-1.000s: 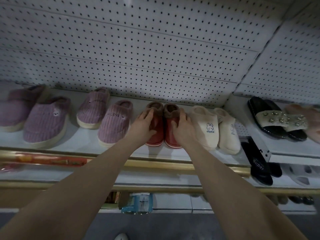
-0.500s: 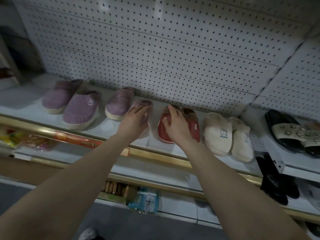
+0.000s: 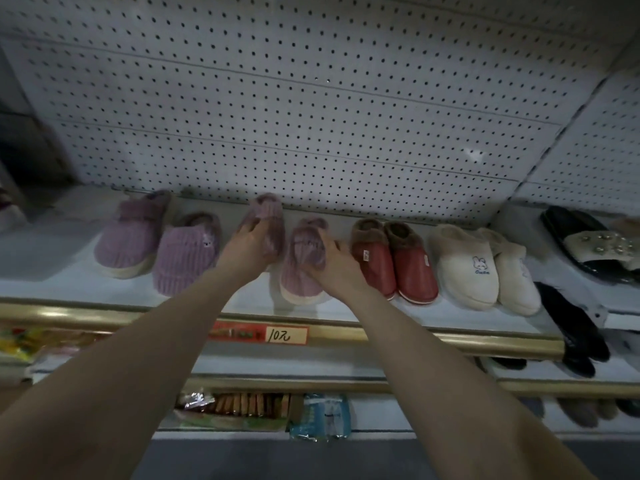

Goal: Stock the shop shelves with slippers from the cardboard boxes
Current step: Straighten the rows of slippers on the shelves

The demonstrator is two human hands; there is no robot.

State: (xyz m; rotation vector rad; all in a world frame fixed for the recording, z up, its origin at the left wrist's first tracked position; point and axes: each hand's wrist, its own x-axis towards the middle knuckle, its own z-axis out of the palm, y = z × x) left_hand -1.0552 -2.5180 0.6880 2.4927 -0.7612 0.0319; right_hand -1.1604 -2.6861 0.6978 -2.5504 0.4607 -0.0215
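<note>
Head view, near to far. Two bare forearms reach up and forward to the shelving. Below them, on a lower shelf, lie a pack of wooden pegs (image 3: 242, 407) and a blue packet (image 3: 320, 415), its print too blurred to read. Above runs a gold rail (image 3: 450, 339) bearing a red price tag (image 3: 277, 334) handwritten "10元".

On the white shelf (image 3: 52, 271), the right hand (image 3: 334, 271) holds the front mauve slipper (image 3: 301, 271), its grip curled over the upper. The embroidered line under the fingers is unreadable. The left hand (image 3: 247, 249) covers the rear mauve slipper (image 3: 266, 216), its grip apparently wrapped round the upper. That slipper sits further back and tilted.

To the left stands a purple pair (image 3: 156, 244). To the right stands a red pair (image 3: 394, 261) with small side labels. Next is a cream pair (image 3: 464, 268) with a blue rabbit mark over lettering too small to read. On the neighbouring shelf lies a black studded sandal (image 3: 588, 244). A white pegboard (image 3: 311, 116) closes the back.
</note>
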